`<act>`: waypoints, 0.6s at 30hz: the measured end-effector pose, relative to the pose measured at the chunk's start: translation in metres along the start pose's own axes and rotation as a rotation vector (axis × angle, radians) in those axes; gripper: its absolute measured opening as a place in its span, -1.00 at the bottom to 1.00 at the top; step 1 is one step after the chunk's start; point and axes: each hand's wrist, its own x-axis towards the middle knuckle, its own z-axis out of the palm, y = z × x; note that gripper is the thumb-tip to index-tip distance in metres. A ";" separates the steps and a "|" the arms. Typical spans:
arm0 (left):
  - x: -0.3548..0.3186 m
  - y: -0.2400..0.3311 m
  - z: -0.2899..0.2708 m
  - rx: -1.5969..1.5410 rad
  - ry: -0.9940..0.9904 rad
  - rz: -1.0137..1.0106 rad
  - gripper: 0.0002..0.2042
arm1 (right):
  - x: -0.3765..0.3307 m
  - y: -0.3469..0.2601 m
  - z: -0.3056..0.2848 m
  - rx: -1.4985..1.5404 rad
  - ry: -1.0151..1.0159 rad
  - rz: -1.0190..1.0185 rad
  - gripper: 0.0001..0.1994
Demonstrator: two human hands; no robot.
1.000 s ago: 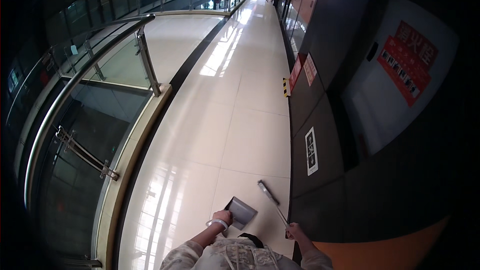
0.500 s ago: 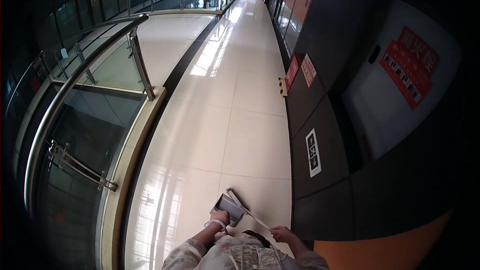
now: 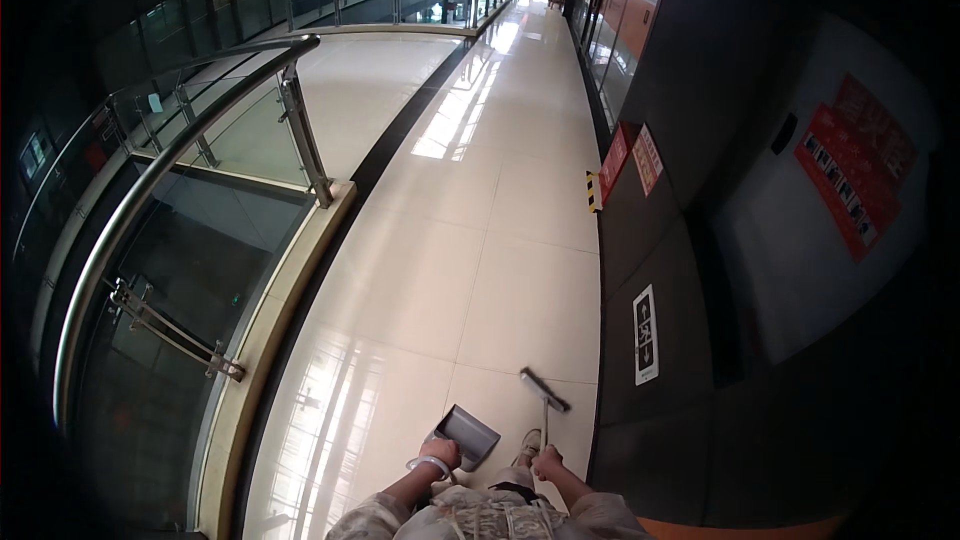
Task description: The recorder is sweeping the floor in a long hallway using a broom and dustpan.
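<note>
My left hand (image 3: 441, 453) is closed at the near end of a grey dustpan (image 3: 472, 432), whose open tray tilts over the tiled floor. A pale ring (image 3: 428, 464) circles that wrist. On the right, my right hand (image 3: 547, 463) grips the light handle of a broom (image 3: 545, 390). Its dark, narrow head is out in front, near the wall and apart from the dustpan. Where my left fingers meet the dustpan is partly hidden. My shoe (image 3: 531, 445) shows between the two tools.
Glossy cream tiles (image 3: 480, 230) run ahead as a long walkway. A curved metal and glass railing (image 3: 180, 145) on a raised ledge borders the left. Along the right stands a dark wall (image 3: 650, 440) with signs, a recessed pale panel (image 3: 820, 180) and a striped yellow-black marker (image 3: 593, 191).
The broom head has swung forward and right, away from the dustpan it lay against. A shoe has come into sight, and the surroundings have shifted slightly rightward in view.
</note>
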 end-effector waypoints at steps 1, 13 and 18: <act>0.004 0.001 0.002 -0.002 0.001 -0.007 -0.73 | 0.008 0.007 0.003 -0.305 0.005 -0.208 -0.75; 0.055 0.057 -0.026 0.006 0.046 -0.032 -0.75 | 0.085 0.036 -0.207 0.770 -0.926 0.359 -0.74; 0.083 0.102 -0.031 0.005 0.026 -0.065 -0.74 | 0.118 0.019 -0.248 0.484 -0.388 0.113 -0.79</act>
